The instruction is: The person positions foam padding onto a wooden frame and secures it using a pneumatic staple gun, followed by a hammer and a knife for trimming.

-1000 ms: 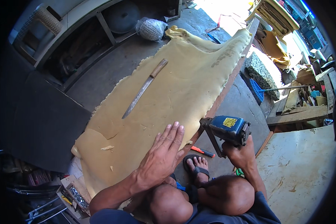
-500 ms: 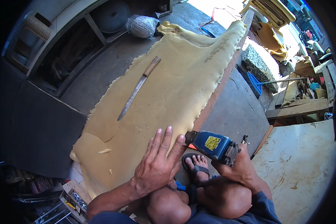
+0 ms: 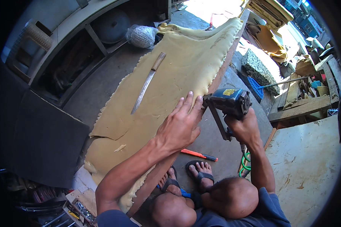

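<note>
A yellowish, foam-like sheet (image 3: 178,68) with a scalloped edge covers a long board (image 3: 147,185) that slants away from me. My left hand (image 3: 180,125) lies on the sheet near its right edge, fingers stretched out and nothing held. In my right hand (image 3: 245,126) is a blue pneumatic staple gun (image 3: 235,101), its nose at the board's edge just beside my left fingertips. A green coiled hose (image 3: 245,162) hangs below its handle. On the sheet, beyond my left hand, rests a knife (image 3: 144,89) with a wooden handle.
An orange-and-black tool (image 3: 199,154) lies on the floor by my sandalled feet. To the right are a pale panel (image 3: 299,170), a blue fan-shaped tool (image 3: 255,87) and a speckled block (image 3: 259,68). A wrapped twine ball (image 3: 141,36) sits by the shelving at far left.
Both hands have moved farther up along the sheet's right edge. The staple gun has turned so its magazine shows. The orange tool and the board's near side have come into clearer view.
</note>
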`<state>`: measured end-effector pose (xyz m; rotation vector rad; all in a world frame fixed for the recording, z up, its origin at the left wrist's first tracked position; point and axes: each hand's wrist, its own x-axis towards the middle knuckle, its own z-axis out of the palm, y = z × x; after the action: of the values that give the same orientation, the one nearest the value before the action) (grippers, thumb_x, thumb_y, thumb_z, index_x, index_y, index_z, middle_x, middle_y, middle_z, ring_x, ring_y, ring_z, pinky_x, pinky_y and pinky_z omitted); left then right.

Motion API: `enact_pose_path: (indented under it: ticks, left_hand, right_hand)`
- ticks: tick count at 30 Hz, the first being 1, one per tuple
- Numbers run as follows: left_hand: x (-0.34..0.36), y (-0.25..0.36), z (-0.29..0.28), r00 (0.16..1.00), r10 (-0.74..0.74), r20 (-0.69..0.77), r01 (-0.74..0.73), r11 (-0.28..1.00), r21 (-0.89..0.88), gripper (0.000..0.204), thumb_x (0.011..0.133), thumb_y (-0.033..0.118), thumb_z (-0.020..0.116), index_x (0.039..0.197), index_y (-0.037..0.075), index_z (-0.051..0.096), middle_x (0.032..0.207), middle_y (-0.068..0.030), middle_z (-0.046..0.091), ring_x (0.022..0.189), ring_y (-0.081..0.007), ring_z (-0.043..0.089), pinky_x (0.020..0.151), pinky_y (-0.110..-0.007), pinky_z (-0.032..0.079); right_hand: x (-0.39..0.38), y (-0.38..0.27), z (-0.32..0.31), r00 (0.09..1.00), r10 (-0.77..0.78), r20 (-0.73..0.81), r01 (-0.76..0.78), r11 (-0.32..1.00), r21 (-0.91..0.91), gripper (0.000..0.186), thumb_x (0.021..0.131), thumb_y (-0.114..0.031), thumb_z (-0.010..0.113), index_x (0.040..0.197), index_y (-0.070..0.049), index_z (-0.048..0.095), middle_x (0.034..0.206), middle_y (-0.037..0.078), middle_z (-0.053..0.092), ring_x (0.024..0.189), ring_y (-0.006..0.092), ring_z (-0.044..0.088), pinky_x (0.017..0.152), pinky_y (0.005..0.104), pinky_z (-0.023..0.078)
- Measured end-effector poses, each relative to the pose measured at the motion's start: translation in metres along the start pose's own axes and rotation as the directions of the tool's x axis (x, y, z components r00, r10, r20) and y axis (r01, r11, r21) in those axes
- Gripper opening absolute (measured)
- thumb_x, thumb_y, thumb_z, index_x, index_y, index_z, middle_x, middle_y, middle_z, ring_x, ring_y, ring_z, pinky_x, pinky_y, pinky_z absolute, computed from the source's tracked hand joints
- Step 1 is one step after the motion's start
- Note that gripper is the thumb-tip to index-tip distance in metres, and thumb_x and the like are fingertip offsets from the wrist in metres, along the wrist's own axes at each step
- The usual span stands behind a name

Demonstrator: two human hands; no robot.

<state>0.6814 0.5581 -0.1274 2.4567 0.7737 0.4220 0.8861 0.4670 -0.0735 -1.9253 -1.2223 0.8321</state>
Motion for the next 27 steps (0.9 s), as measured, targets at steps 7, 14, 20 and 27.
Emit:
enact_pose_path:
  ticks: [7,14,20,27]
  left_hand:
    - [-0.023,-0.066,0.003,0.997,-0.006,0.081,0.066,0.64,-0.766,0.077,0.106,0.049,0.043,0.159,-0.001,0.022,0.164,-0.0256,0.024,0.153,-0.0379,0.023,0.124,-0.042,0.02]
    - [-0.023,-0.03,0.009,0.993,0.069,0.096,-0.014,0.874,-0.486,0.06,0.109,0.034,0.038,0.162,0.012,0.024,0.169,-0.0198,0.014,0.155,-0.0435,0.012,0.125,-0.047,0.014]
    - [-0.028,-0.021,-0.004,0.996,0.001,0.087,0.021,0.966,-0.257,0.062,0.101,0.015,0.052,0.16,0.013,0.031,0.166,-0.0223,0.02,0.151,-0.0457,0.022,0.122,-0.046,0.025]
    - [-0.025,-0.02,-0.002,0.998,0.009,0.069,0.008,0.97,-0.242,0.063,0.101,0.015,0.052,0.16,0.012,0.031,0.165,-0.0232,0.023,0.15,-0.0473,0.025,0.122,-0.047,0.026]
  right_hand:
    - [-0.002,0.007,-0.012,0.996,-0.046,-0.071,0.045,0.999,-0.007,0.027,0.079,-0.007,0.062,0.103,0.001,0.072,0.08,0.003,0.067,0.072,0.0106,0.059,0.068,0.031,0.05]
    - [-0.004,0.016,-0.011,0.994,-0.04,-0.104,0.042,0.999,0.015,0.028,0.079,-0.004,0.062,0.105,0.002,0.071,0.082,0.004,0.068,0.073,0.0105,0.059,0.069,0.0317,0.051]
    - [-0.008,-0.003,-0.011,0.995,-0.095,-0.015,0.094,0.995,-0.043,0.031,0.077,-0.003,0.061,0.107,0.003,0.07,0.078,0.004,0.068,0.068,0.0103,0.058,0.064,0.0306,0.051]
    - [-0.019,0.003,-0.003,0.987,-0.156,0.027,0.158,0.981,-0.109,0.024,0.078,-0.007,0.071,0.101,0.0,0.073,0.079,0.021,0.071,0.074,0.0344,0.073,0.067,0.0375,0.056]
